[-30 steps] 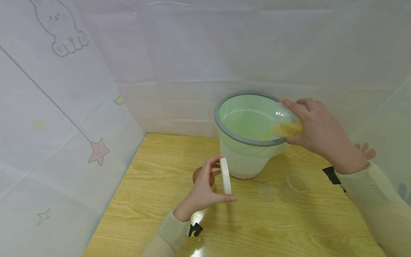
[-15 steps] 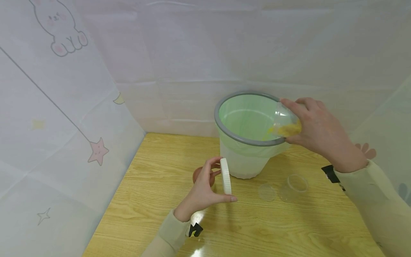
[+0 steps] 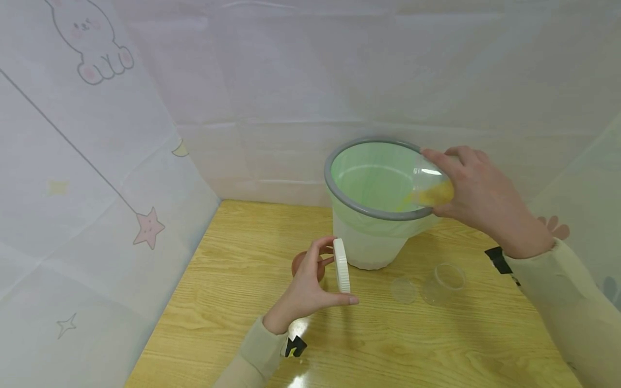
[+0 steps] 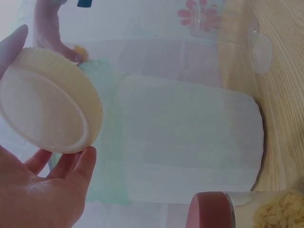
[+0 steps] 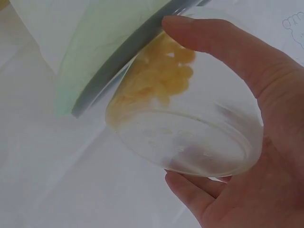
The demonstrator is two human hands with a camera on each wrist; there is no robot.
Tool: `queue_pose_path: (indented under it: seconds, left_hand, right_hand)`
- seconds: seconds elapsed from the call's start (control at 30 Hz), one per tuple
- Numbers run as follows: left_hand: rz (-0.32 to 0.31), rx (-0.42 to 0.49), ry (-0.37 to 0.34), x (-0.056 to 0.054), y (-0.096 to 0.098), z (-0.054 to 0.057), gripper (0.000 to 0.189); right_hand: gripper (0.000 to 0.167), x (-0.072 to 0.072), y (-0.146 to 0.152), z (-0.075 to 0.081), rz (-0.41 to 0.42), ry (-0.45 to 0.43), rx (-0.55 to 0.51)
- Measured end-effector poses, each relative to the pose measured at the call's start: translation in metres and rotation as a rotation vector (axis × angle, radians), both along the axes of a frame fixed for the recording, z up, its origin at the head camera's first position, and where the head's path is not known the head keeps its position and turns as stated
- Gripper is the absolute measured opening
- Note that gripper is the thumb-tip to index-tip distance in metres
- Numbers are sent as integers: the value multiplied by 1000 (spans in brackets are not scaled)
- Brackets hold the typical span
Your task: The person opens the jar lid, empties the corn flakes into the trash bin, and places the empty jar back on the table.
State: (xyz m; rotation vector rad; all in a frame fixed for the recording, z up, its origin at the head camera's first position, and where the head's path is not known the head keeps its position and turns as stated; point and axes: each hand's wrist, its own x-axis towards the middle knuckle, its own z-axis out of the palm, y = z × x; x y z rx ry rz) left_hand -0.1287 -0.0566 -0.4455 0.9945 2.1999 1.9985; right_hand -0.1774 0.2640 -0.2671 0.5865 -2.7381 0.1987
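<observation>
The clear jar (image 3: 429, 178) lies tilted at the right side of the bucket's gray rim (image 3: 358, 207), its mouth turned inward over the opening; whether glass or plastic meets the rim, I cannot tell. Yellow pieces (image 3: 436, 195) are banked along its lower wall and run toward the mouth, so a steeper tip could send them out in one clump, and a mouth drawn back toward the rim could drop some outside. The right hand (image 3: 490, 196) is wrapped around the jar's body; the wall looks smooth, and a loosened hold could let the whole jar slide into the green liner (image 3: 371, 183). If that liner is only folded over the edge, a knock from the jar might drag it down inside the bucket (image 3: 371, 250). Lower and to the left, the left hand (image 3: 303, 291) pinches a white lid (image 3: 342, 267) by its edge, thumb below and fingers above; a slack pinch could drop it beside the bucket. Near that hand stands a red-lidded jar (image 4: 211, 211), easily bumped by a careless sweep. On the tabletop (image 3: 233, 323), the clear cup (image 3: 434, 288) and clear disc (image 3: 404, 291) are hard to see, so a lowered right forearm could upset the cup.
</observation>
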Motion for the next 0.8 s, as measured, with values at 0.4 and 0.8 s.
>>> queue_pose_path:
  seconds: [0.4,0.8]
  left_hand:
    - [3,-7,-2,16,-1,34,104]
    - [-8,-1,-13,1,0,0,111]
  right_hand:
    - [111,-1,0,1,-3,-8,23]
    - [107,-1,0,0,-7,-4,16]
